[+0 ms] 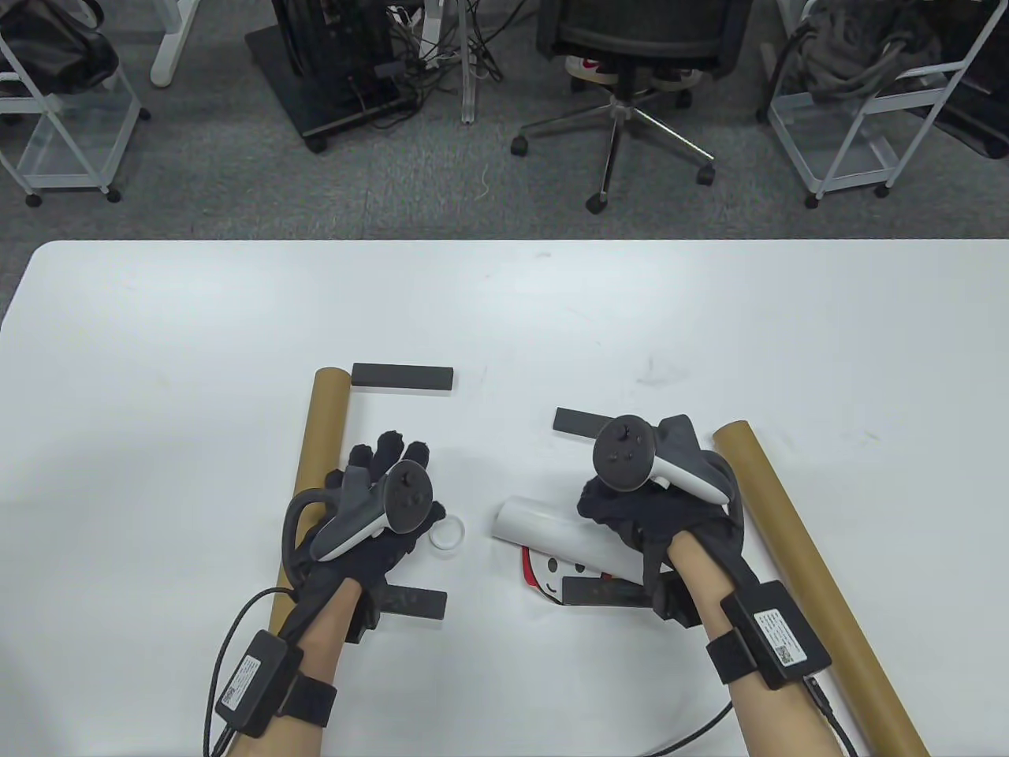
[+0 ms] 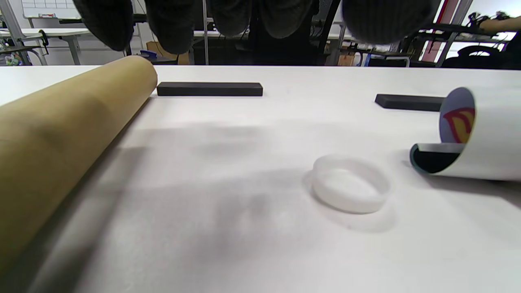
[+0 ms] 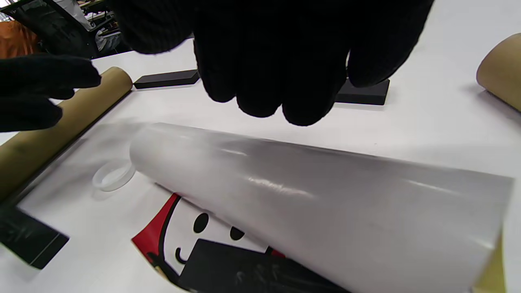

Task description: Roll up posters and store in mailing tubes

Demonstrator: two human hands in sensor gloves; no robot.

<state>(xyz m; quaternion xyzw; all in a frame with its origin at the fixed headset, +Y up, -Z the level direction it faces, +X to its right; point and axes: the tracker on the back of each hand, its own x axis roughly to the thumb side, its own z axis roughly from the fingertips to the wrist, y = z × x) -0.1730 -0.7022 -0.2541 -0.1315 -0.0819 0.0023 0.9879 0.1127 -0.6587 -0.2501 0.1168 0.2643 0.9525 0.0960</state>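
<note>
2 brown cardboard mailing tubes are lying on the white table (image 1: pixel 158 331): the left tube (image 1: pixel 311 473) is running almost straight away from the person, and the right tube (image 1: pixel 812 568) is slanting toward the table view's bottom right corner. Both are matte and smooth, with round ends.

Between them the poster (image 1: pixel 552 532) is lying partly rolled, its glossy white back forming a loose cylinder and its flat printed tail showing red, black and white cartoon artwork. 1 of the 4 black rectangular bars is sitting on that flat tail (image 1: pixel 603 591), holding it down. The other 3 are lying near the far end of the left tube (image 1: pixel 402 377), beyond the right hand (image 1: pixel 575 422), and under the left wrist (image 1: pixel 414 603). A translucent white ring-shaped cap (image 1: pixel 447 536) is resting flat between the left hand and the open end of the roll, touching neither.

The left hand (image 1: pixel 378 505) is hovering palm down over the table beside the left tube, fingers spread wide and holding nothing. The right hand (image 1: pixel 646 505) is arching over the roll, its fingers (image 3: pixel 260 61) curling downward; the right wrist view is showing the fingertips just above the glossy surface, so I cannot tell whether they are touching it.
</note>
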